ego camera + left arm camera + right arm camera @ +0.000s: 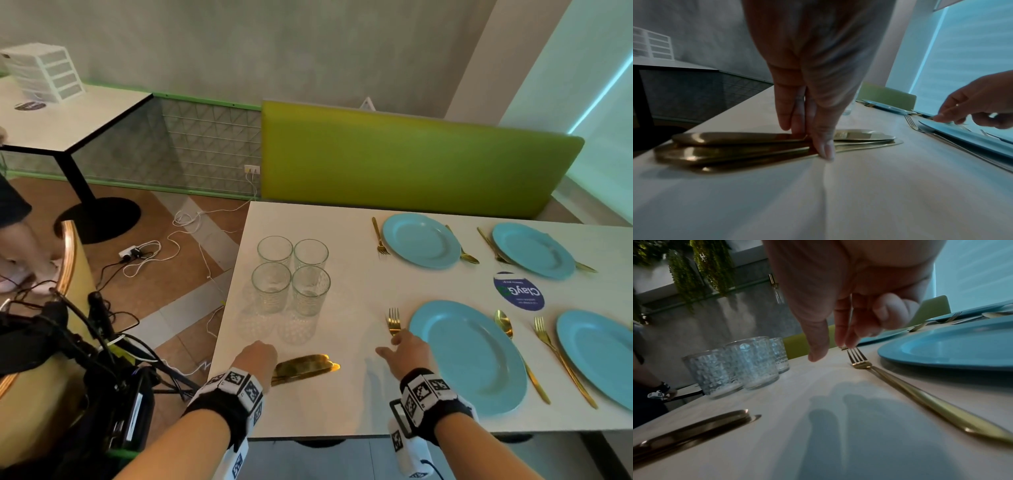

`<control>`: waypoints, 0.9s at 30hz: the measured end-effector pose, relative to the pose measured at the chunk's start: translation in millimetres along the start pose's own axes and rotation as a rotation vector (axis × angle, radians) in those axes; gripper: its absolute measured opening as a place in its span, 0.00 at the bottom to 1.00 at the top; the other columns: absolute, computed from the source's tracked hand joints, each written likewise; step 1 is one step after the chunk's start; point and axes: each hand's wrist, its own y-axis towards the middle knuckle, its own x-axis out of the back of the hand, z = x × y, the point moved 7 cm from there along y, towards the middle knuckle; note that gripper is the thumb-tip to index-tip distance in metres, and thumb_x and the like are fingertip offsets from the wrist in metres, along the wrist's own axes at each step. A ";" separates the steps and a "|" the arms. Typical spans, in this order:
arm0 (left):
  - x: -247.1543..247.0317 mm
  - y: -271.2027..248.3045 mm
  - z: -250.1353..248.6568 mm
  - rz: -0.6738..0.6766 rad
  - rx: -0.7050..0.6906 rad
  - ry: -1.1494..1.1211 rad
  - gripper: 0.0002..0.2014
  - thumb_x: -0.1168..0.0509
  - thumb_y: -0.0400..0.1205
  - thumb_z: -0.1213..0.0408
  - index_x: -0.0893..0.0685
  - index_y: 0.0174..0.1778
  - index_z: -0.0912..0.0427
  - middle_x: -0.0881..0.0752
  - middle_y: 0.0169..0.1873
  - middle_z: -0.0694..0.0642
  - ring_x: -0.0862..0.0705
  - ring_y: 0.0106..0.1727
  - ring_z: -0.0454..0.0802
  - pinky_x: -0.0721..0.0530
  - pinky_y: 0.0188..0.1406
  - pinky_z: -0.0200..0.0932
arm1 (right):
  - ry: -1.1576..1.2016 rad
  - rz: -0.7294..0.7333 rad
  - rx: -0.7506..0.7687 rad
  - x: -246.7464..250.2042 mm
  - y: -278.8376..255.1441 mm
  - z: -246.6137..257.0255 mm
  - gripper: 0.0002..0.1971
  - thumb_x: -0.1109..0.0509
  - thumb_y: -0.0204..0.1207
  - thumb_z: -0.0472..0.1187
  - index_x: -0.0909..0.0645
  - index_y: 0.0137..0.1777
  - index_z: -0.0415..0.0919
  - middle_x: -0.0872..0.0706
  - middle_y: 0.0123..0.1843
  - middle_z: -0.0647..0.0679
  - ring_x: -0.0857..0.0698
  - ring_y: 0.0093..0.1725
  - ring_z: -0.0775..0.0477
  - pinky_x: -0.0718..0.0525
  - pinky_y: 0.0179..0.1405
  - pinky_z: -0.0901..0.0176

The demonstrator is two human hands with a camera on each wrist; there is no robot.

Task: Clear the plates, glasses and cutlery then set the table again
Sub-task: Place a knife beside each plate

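A stack of gold knives (308, 368) lies near the front left edge of the white table (342, 404). My left hand (270, 359) pinches the knives (735, 146) between thumb and straight fingers (789, 113). A gold fork (394, 318) lies left of the nearest blue plate (469, 356). My right hand (394, 342) hovers over the fork (900, 386), fingertips (840, 337) just above the tines, holding nothing. Several clear patterned glasses (291, 274) stand grouped behind the knives.
Three more blue plates, one of them at the far side (421, 240), are set with gold forks and spoons. A blue round sticker (519, 291) is between them. A green bench back (411, 161) runs behind the table. A chair (68, 274), cables and a person's leg are at left.
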 end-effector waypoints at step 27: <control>-22.1 7.1 -41.4 -0.031 -0.011 -0.087 0.18 0.45 0.85 0.67 0.32 0.72 0.63 0.27 0.69 0.63 0.27 0.72 0.60 0.27 0.69 0.48 | 0.114 0.393 0.125 -82.4 -52.1 27.1 0.10 0.31 0.76 0.52 0.19 0.47 0.46 0.16 0.47 0.50 0.19 0.45 0.53 0.18 0.51 0.64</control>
